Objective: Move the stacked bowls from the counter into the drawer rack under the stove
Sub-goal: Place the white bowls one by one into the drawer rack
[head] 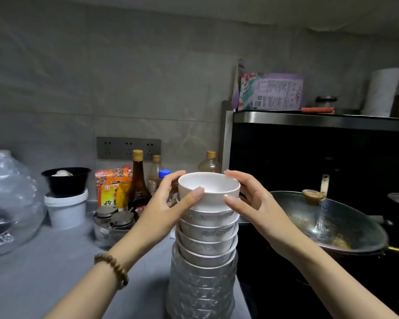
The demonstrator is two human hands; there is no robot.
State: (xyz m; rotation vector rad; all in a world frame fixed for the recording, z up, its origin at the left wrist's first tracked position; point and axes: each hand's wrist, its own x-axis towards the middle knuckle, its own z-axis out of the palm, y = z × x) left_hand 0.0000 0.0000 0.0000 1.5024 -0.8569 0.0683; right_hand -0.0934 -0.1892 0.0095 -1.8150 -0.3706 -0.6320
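Clutter fills the far left of the grey counter (44, 261): a clear plastic bag (7, 203), a black bowl on a white tub (66, 208), then bottles (137, 180) and glass jars (113, 224) against the wall. Open counter lies near, left of the stack. Stacked bowls (205, 245) rise tall at the counter's right edge, close beside the dark stove. The left hand (171, 203), a bead bracelet (112, 268) on its wrist, has its thumb on the near rim of the top bowl (209, 189) and its fingers curled around the far left side. The right hand (249, 201) mirrors it, thumb pressed on the near wall, fingers wrapped over the far right rim. Right of the stack, just past the counter edge, a wok (332, 222) sits on the stove, leaving little room there.
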